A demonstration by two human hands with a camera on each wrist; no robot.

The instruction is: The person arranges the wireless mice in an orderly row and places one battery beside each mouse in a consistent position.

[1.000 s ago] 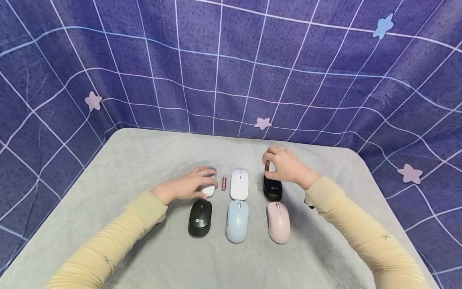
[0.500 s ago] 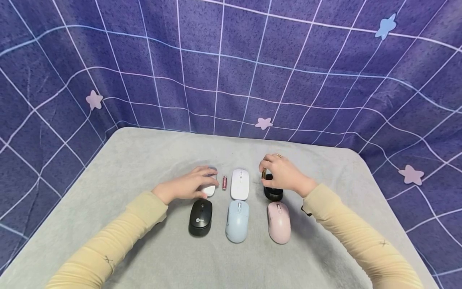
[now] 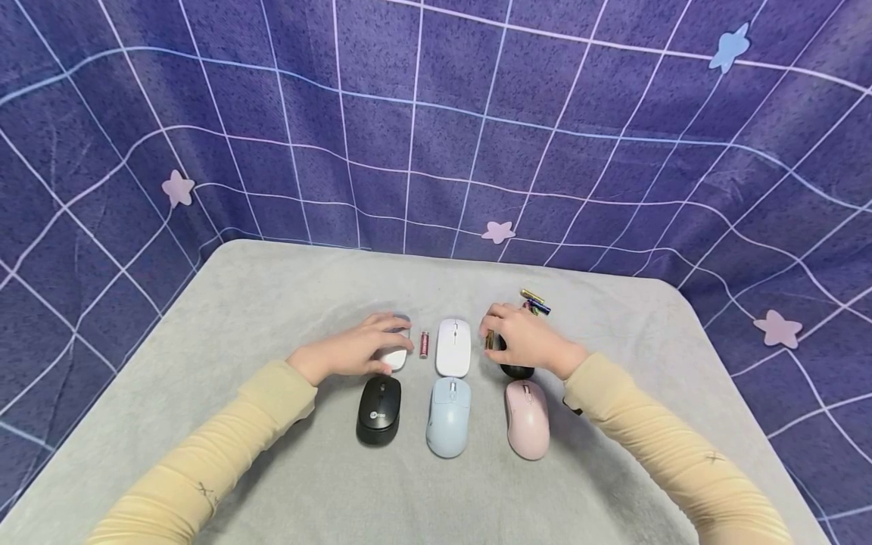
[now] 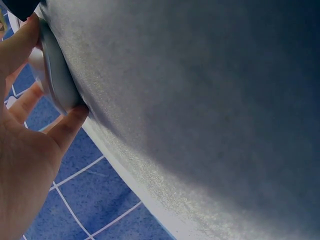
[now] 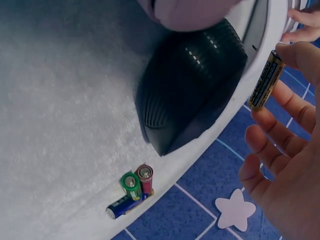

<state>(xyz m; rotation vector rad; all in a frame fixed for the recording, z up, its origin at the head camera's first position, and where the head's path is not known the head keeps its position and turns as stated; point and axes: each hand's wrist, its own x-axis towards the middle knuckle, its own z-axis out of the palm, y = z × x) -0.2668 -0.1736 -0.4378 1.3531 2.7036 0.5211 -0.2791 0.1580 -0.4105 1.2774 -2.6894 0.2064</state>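
Observation:
My left hand (image 3: pixel 357 348) grips a white computer mouse (image 3: pixel 393 359) at the left of the back row. Its fingers and thumb hold the mouse's edges in the left wrist view (image 4: pixel 59 75). Between thumb and fingertip, my right hand (image 3: pixel 531 339) pinches a gold-and-black battery (image 5: pixel 266 80), held above the table. A black mouse (image 5: pixel 195 80) lies under this hand and is partly covered by it in the head view. To its left is a second white mouse (image 3: pixel 453 348). One red battery (image 3: pixel 424 345) lies between the two white mice.
Several loose batteries (image 3: pixel 538 304) lie behind the right hand, seen as a small pile in the right wrist view. The front row holds a black mouse (image 3: pixel 378 409), a light blue mouse (image 3: pixel 448 420) and a pink mouse (image 3: pixel 527 420). A purple curtain (image 3: pixel 381 136) hangs behind the grey-covered table (image 3: pixel 341 499).
My right hand has moved left and toward me with the battery, over the black mouse. The loose batteries behind it have come into sight. My left hand stays on the white mouse.

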